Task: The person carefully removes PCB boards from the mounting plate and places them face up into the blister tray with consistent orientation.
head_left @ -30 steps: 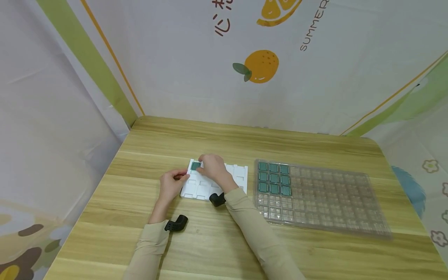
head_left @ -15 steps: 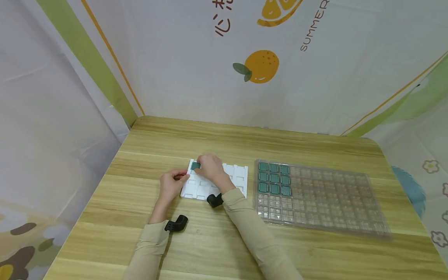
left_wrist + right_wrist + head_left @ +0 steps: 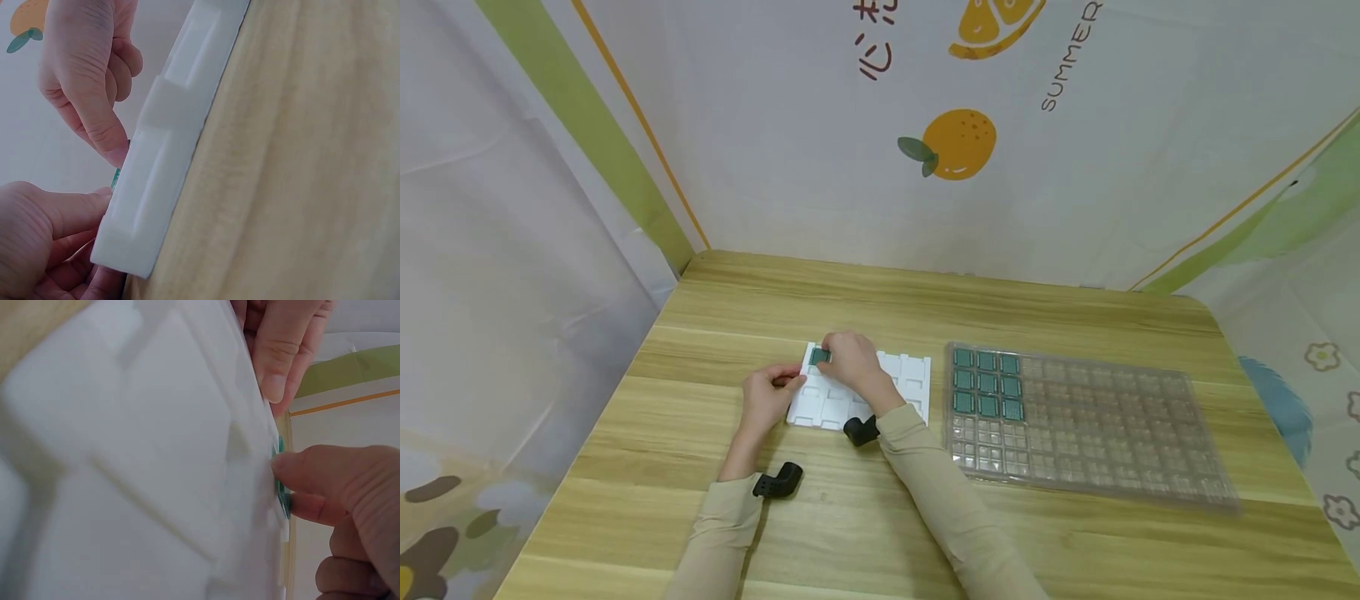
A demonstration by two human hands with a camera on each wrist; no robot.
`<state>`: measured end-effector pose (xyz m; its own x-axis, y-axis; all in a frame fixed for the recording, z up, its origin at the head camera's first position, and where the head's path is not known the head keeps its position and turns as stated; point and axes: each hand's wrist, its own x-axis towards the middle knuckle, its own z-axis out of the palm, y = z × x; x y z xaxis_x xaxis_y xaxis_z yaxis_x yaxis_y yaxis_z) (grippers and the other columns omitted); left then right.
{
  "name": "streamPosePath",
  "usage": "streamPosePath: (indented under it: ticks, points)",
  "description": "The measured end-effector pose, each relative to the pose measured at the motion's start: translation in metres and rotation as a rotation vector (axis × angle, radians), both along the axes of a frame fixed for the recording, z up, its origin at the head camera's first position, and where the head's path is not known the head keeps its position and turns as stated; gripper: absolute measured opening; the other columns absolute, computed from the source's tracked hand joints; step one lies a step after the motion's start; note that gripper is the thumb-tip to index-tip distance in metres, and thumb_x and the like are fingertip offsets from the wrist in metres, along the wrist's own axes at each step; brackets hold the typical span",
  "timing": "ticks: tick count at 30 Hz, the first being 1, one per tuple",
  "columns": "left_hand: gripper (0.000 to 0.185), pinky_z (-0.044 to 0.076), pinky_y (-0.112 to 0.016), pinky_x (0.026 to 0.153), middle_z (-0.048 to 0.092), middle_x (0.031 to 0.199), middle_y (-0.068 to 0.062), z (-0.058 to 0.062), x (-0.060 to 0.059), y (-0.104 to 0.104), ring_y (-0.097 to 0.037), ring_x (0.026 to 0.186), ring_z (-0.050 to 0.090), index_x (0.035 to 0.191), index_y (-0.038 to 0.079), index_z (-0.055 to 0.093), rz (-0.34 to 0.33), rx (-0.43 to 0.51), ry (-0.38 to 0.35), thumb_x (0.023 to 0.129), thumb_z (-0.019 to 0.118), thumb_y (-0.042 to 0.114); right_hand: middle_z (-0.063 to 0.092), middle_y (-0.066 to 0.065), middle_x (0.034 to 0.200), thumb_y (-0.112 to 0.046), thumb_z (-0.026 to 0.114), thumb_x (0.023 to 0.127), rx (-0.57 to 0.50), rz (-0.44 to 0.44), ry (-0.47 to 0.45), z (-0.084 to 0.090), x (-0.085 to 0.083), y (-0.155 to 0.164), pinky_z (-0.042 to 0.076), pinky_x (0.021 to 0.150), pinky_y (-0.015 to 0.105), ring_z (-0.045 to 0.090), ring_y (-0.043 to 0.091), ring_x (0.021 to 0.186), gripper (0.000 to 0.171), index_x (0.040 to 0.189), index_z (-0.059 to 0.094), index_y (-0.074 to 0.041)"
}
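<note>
A white plastic tray (image 3: 814,408) with shallow pockets lies on the table in the head view. My left hand (image 3: 766,398) grips its left edge, thumb on top and fingers at the side. At the far left pocket of the tray sits a small green circuit board (image 3: 819,357). My right hand (image 3: 853,360) reaches across the tray and pinches the board's right side between thumb and forefinger. In the right wrist view, the thumb of the right hand (image 3: 356,487) touches the green board (image 3: 281,503), seen almost edge-on. The left wrist view shows only a sliver of the board (image 3: 115,179).
Right of the white tray lies a clear plastic tray (image 3: 1120,433) with many pockets. Several green circuit boards (image 3: 988,383) fill its far left pockets. The wooden table (image 3: 865,525) meets a printed curtain (image 3: 820,183) at the back.
My right hand has shifted slightly left along the green circuit board since the earliest frame. The left hand and both trays have stayed in place.
</note>
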<state>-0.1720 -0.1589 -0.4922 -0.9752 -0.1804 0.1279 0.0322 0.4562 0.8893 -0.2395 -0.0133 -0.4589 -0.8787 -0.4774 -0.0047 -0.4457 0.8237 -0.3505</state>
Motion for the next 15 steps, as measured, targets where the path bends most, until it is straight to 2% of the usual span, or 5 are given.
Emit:
streamPosePath:
  ticks: [5, 15]
  points:
    - [0.015, 0.043, -0.014, 0.057, 0.068, 0.084, -0.022, -0.001, 0.001, 0.000, -0.022, 0.070, 0.062, 0.094, -0.009, 0.070, 0.004, 0.003, -0.007, 0.081, 0.068, -0.002, 0.070, 0.003, 0.102, -0.026, 0.071, 0.084, -0.020, -0.008, -0.011, 0.001, 0.003, 0.005, 0.050, 0.075, 0.029, 0.064, 0.018, 0.090, 0.029, 0.106, 0.069, -0.007]
    - [0.015, 0.043, -0.014, 0.057, 0.068, 0.084, -0.022, -0.001, 0.000, 0.000, -0.020, 0.070, 0.061, 0.095, -0.009, 0.070, 0.009, -0.002, -0.008, 0.081, 0.068, -0.002, 0.070, 0.004, 0.098, -0.025, 0.071, 0.083, -0.047, -0.021, 0.015, 0.004, 0.009, 0.018, 0.050, 0.069, 0.031, 0.063, 0.018, 0.079, 0.029, 0.105, 0.069, -0.007]
